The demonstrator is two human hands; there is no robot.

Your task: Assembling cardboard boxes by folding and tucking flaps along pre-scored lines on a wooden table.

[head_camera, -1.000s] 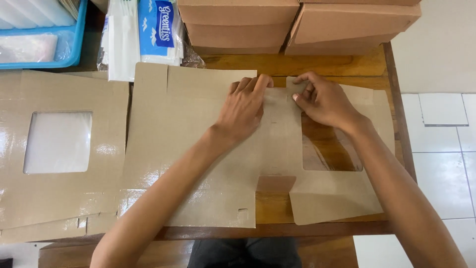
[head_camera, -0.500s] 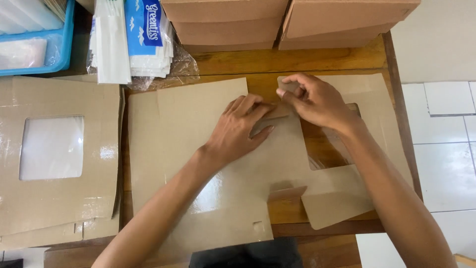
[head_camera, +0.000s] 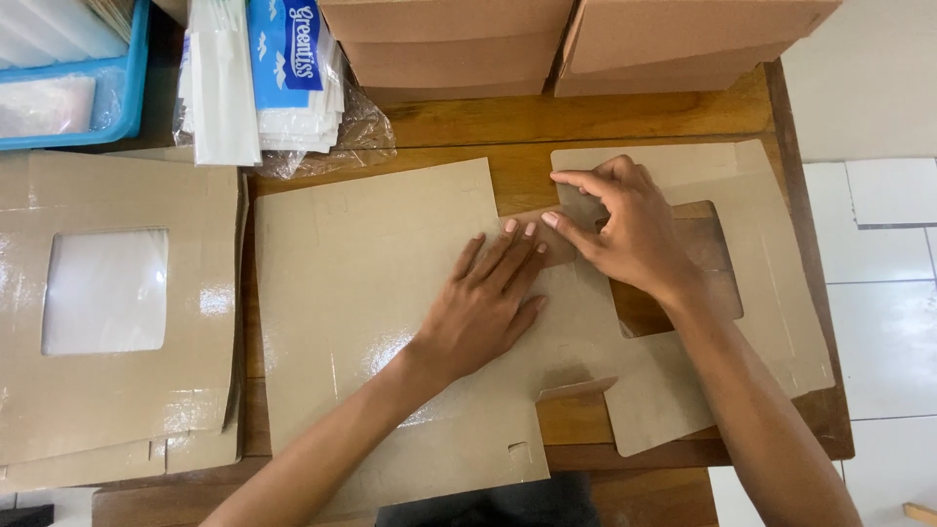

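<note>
A flat, glossy brown cardboard box blank (head_camera: 371, 293) lies on the wooden table (head_camera: 586, 122). Its right part has a square window cut-out (head_camera: 683, 293) through which the table shows. My left hand (head_camera: 488, 303) lies flat, palm down, on the middle of the blank, fingers pointing up and to the right. My right hand (head_camera: 625, 229) is at the upper middle of the blank, thumb and forefinger pinching a small flap (head_camera: 547, 229) near the window's left edge. The two hands' fingertips almost touch.
A stack of similar blanks with clear film windows (head_camera: 107, 303) lies at the left. A blue bin (head_camera: 122, 107) and a bag of white packets (head_camera: 264, 78) sit at the back left. Closed cardboard boxes (head_camera: 586, 39) line the back edge. White floor tiles (head_camera: 878, 293) show at the right.
The blank has shifted left and toward me. My left hand has slid lower and flattened on it. My right hand stays on the small flap by the window.
</note>
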